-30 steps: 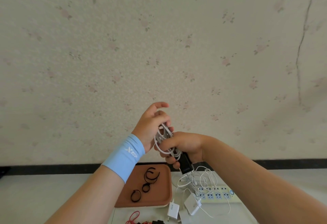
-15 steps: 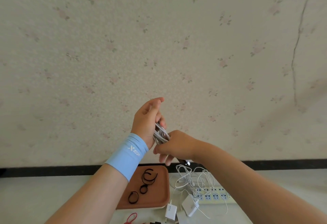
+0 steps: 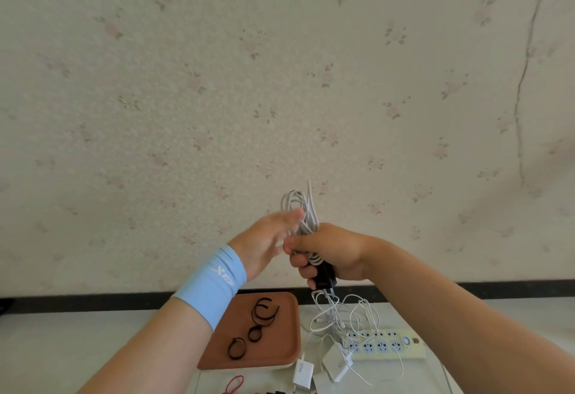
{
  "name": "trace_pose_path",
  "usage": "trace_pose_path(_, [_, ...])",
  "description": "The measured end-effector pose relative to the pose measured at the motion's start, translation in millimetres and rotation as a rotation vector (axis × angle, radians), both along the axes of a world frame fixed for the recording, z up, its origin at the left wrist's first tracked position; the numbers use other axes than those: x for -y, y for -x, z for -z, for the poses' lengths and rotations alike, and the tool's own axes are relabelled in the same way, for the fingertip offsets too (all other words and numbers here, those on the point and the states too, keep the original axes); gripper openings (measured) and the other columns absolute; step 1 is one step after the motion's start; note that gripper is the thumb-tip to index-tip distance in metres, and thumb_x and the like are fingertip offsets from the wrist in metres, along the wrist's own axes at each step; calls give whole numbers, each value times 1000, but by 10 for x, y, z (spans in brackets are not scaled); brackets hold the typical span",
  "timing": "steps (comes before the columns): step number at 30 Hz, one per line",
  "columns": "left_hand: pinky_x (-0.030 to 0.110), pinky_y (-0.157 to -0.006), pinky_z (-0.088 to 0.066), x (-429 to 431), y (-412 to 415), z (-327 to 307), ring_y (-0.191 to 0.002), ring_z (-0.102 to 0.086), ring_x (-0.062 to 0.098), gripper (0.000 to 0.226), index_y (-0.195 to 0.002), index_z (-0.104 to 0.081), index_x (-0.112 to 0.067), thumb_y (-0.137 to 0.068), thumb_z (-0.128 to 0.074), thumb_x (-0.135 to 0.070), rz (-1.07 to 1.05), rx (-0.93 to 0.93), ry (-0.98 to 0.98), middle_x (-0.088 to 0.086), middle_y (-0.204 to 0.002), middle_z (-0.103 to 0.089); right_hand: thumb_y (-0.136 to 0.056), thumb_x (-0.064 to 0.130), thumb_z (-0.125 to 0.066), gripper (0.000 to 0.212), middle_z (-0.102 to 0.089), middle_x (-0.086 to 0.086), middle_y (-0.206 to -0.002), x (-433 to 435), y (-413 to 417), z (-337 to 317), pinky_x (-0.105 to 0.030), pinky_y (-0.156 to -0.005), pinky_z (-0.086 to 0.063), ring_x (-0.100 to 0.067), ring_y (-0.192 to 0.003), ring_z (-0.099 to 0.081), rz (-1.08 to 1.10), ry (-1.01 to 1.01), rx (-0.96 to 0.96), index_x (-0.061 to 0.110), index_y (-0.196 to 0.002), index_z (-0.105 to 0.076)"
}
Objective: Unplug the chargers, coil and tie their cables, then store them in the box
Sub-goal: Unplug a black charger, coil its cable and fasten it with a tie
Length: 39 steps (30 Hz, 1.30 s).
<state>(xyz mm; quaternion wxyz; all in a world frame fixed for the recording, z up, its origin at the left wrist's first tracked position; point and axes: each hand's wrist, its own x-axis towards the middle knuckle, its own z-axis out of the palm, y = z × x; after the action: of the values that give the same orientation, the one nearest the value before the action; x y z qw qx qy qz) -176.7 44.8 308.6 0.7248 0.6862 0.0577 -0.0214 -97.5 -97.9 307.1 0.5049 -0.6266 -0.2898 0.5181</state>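
1. Head view, room to move: my right hand (image 3: 329, 250) and left hand (image 3: 264, 242) are raised in front of the matte floral wallpapered wall (image 3: 280, 82), well above the white table (image 3: 77, 347). There is open air above them and to both sides.
2. My right hand is curled tight round the middle of the white coiled cable (image 3: 303, 207). Its thin round loops stand up above my fist. The glossy black charger block (image 3: 325, 280) sticks out below my fingers, directly above the loose white cable tangle (image 3: 339, 315) on the table.
3. My left hand is spread with its fingers straight and blurred, the fingertips right at the loops. I cannot tell if they touch. A stretchy light blue wristband (image 3: 211, 284) wraps that wrist.
4. Lower down lies a flat terracotta tray with rounded corners (image 3: 280, 353), which holds several black loop ties (image 3: 264, 311). Its right edge is just beside the tangle.
5. The long white power strip (image 3: 389, 342) lies right of the tangle, its far end close to my right forearm. Two smooth white square chargers (image 3: 337, 362) lie in front of it near the frame's bottom edge, which cuts off a red loop (image 3: 233, 384).
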Motion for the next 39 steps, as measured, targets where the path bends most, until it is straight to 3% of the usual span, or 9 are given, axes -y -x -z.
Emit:
trace_pose_path(3, [26,-60,-47,146,-27,61,-51,-52,14,69,-115,-69,-3,-70,-80,-54,-88,-70,-58,1,-69,-66,-102,25,-51,13,-47,0,-67,-28,40,11,-31,-60,-45,-13,-56,-42,-28,18,31,14,-94,-53])
trace_pose_path(8, [23,-37,-35,128,-29,41,-59,-54,22,46,-111,-73,-6,-83,-72,-42,-162,-104,-63,14,-88,-65,-95,21,-56,13,-60,-8,-78,-115,114,55,-32,-61,-47,-15,-59,-50,32,-1,-21,9,-98,-59])
trace_pose_path(13, [38,-88,-54,52,-58,-48,-97,-69,28,19,-100,-69,-8,-97,-56,-21,-238,-26,215,12,-107,-74,-95,21,-64,25,-60,-17,-109,-10,-45,31,-42,-91,-56,-28,-94,-66,-8,-30,-205,9,-117,-64])
trace_pose_path(16, [36,-73,-50,-65,-66,-69,-63,-67,21,21,-79,-63,-10,-97,-56,-18,-330,-66,217,7,-76,-68,-88,32,-54,44,-63,-16,-119,68,-204,41,-48,-93,-53,-34,-102,-65,113,51,-73,15,-129,-59])
trace_pose_path(19, [54,-91,-53,-105,-37,-19,-50,-56,24,15,-83,-56,-8,-97,-56,-13,-133,-163,154,6,-61,-56,-97,38,-48,44,-61,-12,-119,74,-223,67,-52,-88,-56,-31,-95,-68,381,6,317,18,-136,-45])
trace_pose_path(23, [49,-81,-56,-10,-16,29,-44,-47,20,9,-86,-53,-9,-95,-54,-7,166,-240,-5,5,-56,-49,-104,57,-25,44,-61,3,-106,35,-130,19,-28,-63,-51,-15,-74,-63,392,-208,693,40,-137,-49])
trace_pose_path(27, [40,-70,-57,16,0,99,-43,-49,19,3,-85,-56,-7,-86,-53,-6,372,-289,-78,7,-54,-51,-96,66,-20,69,-67,6,-79,-52,-81,33,-22,-71,-42,-9,-73,-62,291,-92,841,23,-101,-73])
trace_pose_path(33, [35,-66,-53,-145,21,236,-44,-55,17,26,-99,-63,1,-85,-72,-20,272,-387,-315,6,-56,-60,-100,52,-50,47,-56,2,-62,-300,28,166,-28,-58,-42,-14,-58,-51,268,57,1003,18,-68,-57])
trace_pose_path(39, [36,-72,-55,-343,20,384,-59,-63,19,31,-96,-69,-4,-76,-80,-26,99,-419,-590,7,-71,-68,-101,42,-55,41,-54,3,-63,-598,23,364,-23,-50,-34,-10,-55,-47,322,179,921,19,-67,-52])
